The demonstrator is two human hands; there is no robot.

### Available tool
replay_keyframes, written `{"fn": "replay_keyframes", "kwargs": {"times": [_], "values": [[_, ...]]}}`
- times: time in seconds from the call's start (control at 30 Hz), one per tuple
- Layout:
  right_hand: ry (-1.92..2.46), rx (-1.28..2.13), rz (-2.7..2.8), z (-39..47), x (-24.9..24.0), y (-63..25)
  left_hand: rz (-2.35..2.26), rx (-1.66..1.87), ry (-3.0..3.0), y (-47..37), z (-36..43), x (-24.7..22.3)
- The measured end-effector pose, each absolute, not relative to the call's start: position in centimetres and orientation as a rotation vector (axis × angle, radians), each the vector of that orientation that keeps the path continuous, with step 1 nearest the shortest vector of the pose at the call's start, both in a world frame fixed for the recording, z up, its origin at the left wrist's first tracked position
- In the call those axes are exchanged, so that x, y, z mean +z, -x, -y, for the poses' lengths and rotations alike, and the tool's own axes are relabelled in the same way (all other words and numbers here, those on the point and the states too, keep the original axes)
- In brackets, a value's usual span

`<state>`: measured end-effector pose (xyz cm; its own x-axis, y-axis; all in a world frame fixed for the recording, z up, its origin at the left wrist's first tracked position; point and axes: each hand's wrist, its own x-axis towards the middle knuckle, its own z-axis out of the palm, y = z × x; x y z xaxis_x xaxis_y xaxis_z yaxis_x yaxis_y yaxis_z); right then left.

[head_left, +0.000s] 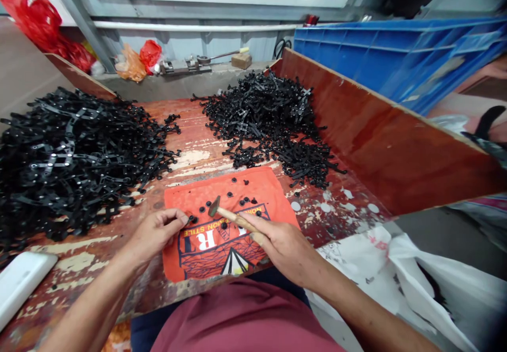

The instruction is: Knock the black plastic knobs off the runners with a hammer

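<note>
My right hand [283, 244] is wrapped round the wooden handle of a small hammer [233, 217]. The hammer's metal head hovers over or rests on an orange printed cloth [222, 191]; which of the two I cannot tell. At the cloth's left edge, my left hand [160, 230] pinches thumb and fingers together at a small black round part [193, 219]. The fingertips partly hide that part. Several similar black round parts [229, 194] lie scattered on the cloth around the hammer head.
A large heap of linked black pieces [75, 151] covers the left side of the worn red table [186, 130]. Another black heap [265, 109] lies at the back right, beside a wooden side board [356, 125]. A blue crate [388, 62] stands beyond it. A white case-like object [26, 283] lies front left.
</note>
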<state>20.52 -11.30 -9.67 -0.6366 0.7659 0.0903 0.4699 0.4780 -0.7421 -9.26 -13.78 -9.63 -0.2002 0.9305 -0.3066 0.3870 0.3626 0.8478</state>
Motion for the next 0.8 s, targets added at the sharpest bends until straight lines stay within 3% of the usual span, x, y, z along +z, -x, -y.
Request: {"fn": "replay_keyframes", "kwargs": {"times": [0.37,0.8], "values": [[0.968,0.817,2.352,11.4,-9.6,-19.2,-1.817,0.764,-1.414,10.0,13.2,-11.4],[1.025,0.612,2.582,11.0,-9.4,-16.8,-1.704,0.858,-1.38,9.6,14.3,-10.2]]}}
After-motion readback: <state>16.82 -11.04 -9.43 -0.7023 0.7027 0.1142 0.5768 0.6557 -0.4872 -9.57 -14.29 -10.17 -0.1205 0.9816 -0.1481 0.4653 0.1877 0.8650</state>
